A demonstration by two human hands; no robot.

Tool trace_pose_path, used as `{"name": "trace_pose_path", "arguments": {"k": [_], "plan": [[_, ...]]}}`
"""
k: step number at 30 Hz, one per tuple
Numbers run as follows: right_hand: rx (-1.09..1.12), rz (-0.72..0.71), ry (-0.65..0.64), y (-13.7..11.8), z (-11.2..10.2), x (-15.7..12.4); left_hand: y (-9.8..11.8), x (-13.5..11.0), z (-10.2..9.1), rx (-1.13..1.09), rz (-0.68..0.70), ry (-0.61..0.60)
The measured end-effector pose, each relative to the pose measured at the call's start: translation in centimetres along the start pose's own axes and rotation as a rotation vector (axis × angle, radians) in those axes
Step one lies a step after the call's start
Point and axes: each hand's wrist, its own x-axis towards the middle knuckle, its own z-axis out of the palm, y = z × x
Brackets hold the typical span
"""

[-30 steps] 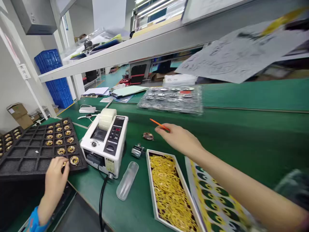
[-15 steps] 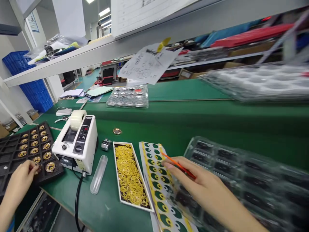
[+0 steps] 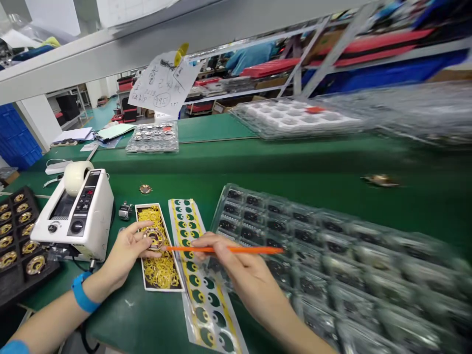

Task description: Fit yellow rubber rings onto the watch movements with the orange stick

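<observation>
My left hand (image 3: 127, 253) pinches a round gold-coloured metal part (image 3: 154, 238) by its edge, above a white-rimmed tray (image 3: 182, 282) of thin yellow rings (image 3: 160, 273). My right hand (image 3: 236, 265) grips a slim orange pointed tool (image 3: 243, 250). The tool's narrow tip reaches left to the gold part; whether it touches is too small to tell. Below the right hand lies a sheet of green-and-yellow round stickers (image 3: 201, 295), some of its spots peeled.
A clear blister tray (image 3: 295, 236) of dark parts spreads right. At left stand a white tape dispenser (image 3: 83, 216) and a black tray (image 3: 22, 275) of gold parts. A tally counter (image 3: 125, 210) and loose metal parts (image 3: 145, 189) lie behind. A shelf (image 3: 110, 54) crosses overhead.
My left hand has moved right from the black tray to above the yellow rings, carrying a gold part. The orange tool has swung to point left. The view has turned right.
</observation>
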Motion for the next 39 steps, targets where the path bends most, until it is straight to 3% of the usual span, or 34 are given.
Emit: {"name": "trace_pose_path", "arguments": {"k": [4, 9, 18, 21, 24, 27, 29, 32, 35, 39], "plan": [[-0.087, -0.107, -0.026, 0.0, 1.0, -0.8, -1.1, 0.4, -0.3, -0.007, 0.049, 0.024], [-0.192, -0.269, -0.009, 0.3, 1.3, -1.5, -1.6, 0.0, -0.5, 0.166, 0.135, -0.008], [-0.169, -0.311, -0.138, 0.7, 1.2, -1.5, -1.3, -0.3, -0.8, 0.284, 0.124, 0.030], [-0.198, -0.523, -0.283, 1.6, 0.7, -1.4, -1.2, -0.2, -0.9, 0.257, 0.107, 0.056], [-0.434, -0.764, -0.403, 2.5, 0.3, -1.5, -1.3, 0.1, -1.0, 0.209, 0.081, 0.089], [-0.666, -0.911, -0.416, 2.5, 0.2, -1.5, -1.4, 0.3, -1.0, 0.170, 0.040, 0.106], [-0.697, -0.976, -0.396, 2.1, 0.4, -1.5, -1.4, 0.4, -1.0, 0.129, 0.000, 0.088], [-0.549, -0.951, -0.228, 1.5, 0.8, -1.6, -1.3, 0.1, -0.8, 0.091, -0.025, 0.052], [-0.378, -0.778, -0.057, 1.0, 1.1, -1.7, -1.3, -0.3, -0.5, 0.080, -0.014, -0.010], [-0.344, -0.669, 0.003, 0.9, 1.8, -1.7, -1.3, -0.7, 0.0, 0.082, -0.013, -0.098]]}}
